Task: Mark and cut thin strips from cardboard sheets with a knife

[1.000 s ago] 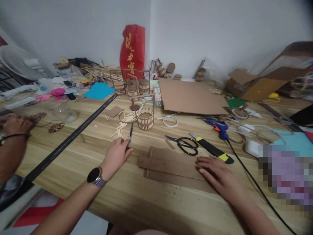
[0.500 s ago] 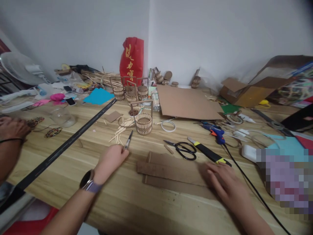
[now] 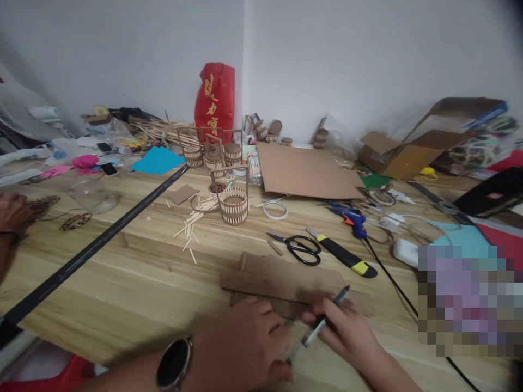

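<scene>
My right hand grips a slim pen with a clear barrel and a dark upper end, tilted up to the right. My left hand, wearing a round dark watch, is curled with its thumb and fingers closed about the pen's lower end; blur softens that contact. Just beyond both hands lie overlapping brown cardboard strips, partly covered by them. Black-handled scissors and a yellow-and-black utility knife rest past the strips.
A small slatted basket with a tall handle stands beside scattered thin sticks. A blue glue gun trails a black cord on the right. Behind lies a large cardboard sheet. At far left is another person's hand.
My left hand has carried the pen rightward and nearer to me. My right hand has left the strips' right end and taken hold of the pen. The view has shifted slightly.
</scene>
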Demonstrator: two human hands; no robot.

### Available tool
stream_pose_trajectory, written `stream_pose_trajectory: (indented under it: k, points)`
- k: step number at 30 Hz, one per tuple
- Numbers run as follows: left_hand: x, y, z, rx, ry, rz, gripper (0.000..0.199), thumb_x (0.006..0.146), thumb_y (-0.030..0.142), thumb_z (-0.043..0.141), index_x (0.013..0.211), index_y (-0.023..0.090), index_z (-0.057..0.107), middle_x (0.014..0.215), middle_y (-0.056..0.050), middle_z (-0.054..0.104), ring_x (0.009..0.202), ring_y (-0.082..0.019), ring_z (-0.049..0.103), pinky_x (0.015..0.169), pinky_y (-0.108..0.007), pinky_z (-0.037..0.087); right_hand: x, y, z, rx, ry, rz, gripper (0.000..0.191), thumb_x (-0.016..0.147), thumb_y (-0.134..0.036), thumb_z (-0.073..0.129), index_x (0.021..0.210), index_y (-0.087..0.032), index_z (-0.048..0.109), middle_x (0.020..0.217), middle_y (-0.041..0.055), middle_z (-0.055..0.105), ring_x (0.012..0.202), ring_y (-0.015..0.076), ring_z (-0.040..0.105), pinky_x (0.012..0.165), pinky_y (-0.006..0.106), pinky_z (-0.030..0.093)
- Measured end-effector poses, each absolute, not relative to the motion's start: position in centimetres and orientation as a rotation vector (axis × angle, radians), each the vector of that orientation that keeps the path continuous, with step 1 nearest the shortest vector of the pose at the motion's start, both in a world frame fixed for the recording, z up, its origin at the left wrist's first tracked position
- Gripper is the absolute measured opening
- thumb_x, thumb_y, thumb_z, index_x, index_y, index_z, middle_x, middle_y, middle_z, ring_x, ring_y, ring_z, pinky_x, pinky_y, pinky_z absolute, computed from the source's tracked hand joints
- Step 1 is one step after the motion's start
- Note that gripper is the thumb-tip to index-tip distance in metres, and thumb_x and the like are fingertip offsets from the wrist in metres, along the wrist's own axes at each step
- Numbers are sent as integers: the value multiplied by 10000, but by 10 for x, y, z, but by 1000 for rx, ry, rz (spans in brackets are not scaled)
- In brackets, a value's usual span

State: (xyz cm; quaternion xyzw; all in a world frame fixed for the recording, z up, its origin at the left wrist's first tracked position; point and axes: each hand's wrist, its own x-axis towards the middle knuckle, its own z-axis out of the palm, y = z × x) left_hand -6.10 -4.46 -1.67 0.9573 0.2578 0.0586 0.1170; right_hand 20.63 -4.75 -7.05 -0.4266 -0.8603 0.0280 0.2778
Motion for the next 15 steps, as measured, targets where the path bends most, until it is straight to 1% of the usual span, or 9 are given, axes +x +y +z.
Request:
stream_pose_trajectory:
  k: [2, 3, 4, 5, 6, 8, 11, 13, 15]
  points:
    - [-66, -24, -27, 2839, 806, 259, 551, 895, 694, 671, 1099, 182, 677, 1181, -117, 722, 1130, -308, 643, 1018, -450, 477, 225, -39, -66, -1194, -2252, 235, 328, 989, -479, 579, 745, -265, 534, 712, 20, 724, 651, 175, 705, 586, 268, 539]
    - [-69, -14, -34, 2853, 905, 261, 701, 851, 734, 690, 1269, 173, 647, 1376, -170, 646, 1307, -374, 557, 1126, -527, 405, 235, -35, -63, -1204, -2241, 315, 343, 940, -524, 648, 755, -264, 523, 851, 57, 766, 802, 210, 747, 665, 296, 579]
    - [-73, -3, -41, 2855, 995, 227, 878, 790, 783, 712, 1402, 167, 588, 1512, -217, 539, 1416, -442, 452, 1175, -602, 333, 245, -31, -62, -1211, -2262, 365, 371, 856, -565, 737, 780, -264, 535, 1032, 105, 781, 1000, 268, 750, 774, 353, 606]
    - [-77, 6, -48, 2835, 1063, 168, 1002, 745, 818, 723, 1480, 162, 536, 1579, -243, 462, 1461, -489, 385, 1185, -651, 294, 255, -28, -61, -1248, -2278, 365, 402, 776, -579, 806, 818, -263, 561, 1179, 144, 761, 1153, 324, 711, 862, 416, 608]
    - [-79, 14, -54, 2800, 1085, 113, 1070, 731, 851, 702, 1522, 160, 503, 1610, -249, 420, 1485, -504, 349, 1190, -665, 281, 263, -25, -63, -1278, -2297, 363, 428, 720, -573, 846, 849, -261, 583, 1261, 167, 736, 1233, 359, 674, 904, 459, 604]
    - [-83, 26, -65, 2737, 1097, 90, 1081, 763, 895, 615, 1572, 194, 458, 1663, -222, 354, 1526, -489, 295, 1213, -659, 260, 274, -22, -67, -1335, -2333, 354, 422, 699, -542, 859, 898, -252, 626, 1366, 187, 690, 1318, 387, 619, 964, 516, 585]
    - [-82, 33, -72, 2699, 1113, 142, 1062, 780, 901, 585, 1578, 211, 457, 1679, -206, 333, 1540, -469, 287, 1225, -644, 263, 280, -19, -75, -1392, -2355, 345, 393, 794, -523, 795, 1044, -239, 688, 1462, 200, 629, 1359, 378, 590, 1036, 554, 545]
    - [-81, 35, -73, 2699, 1111, 176, 1065, 775, 899, 593, 1575, 207, 464, 1674, -211, 341, 1541, -466, 291, 1223, -641, 276, 281, -18, -78, -1401, -2352, 325, 445, 827, -540, 765, 1143, -233, 699, 1480, 212, 613, 1349, 378, 599, 1051, 567, 535]
    - [-82, 34, -73, 2702, 1104, 200, 1070, 773, 903, 586, 1572, 200, 469, 1672, -215, 343, 1541, -468, 290, 1220, -647, 279, 282, -17, -77, -1407, -2346, 320, 472, 822, -544, 768, 1176, -237, 705, 1478, 209, 617, 1343, 375, 605, 1054, 565, 535]
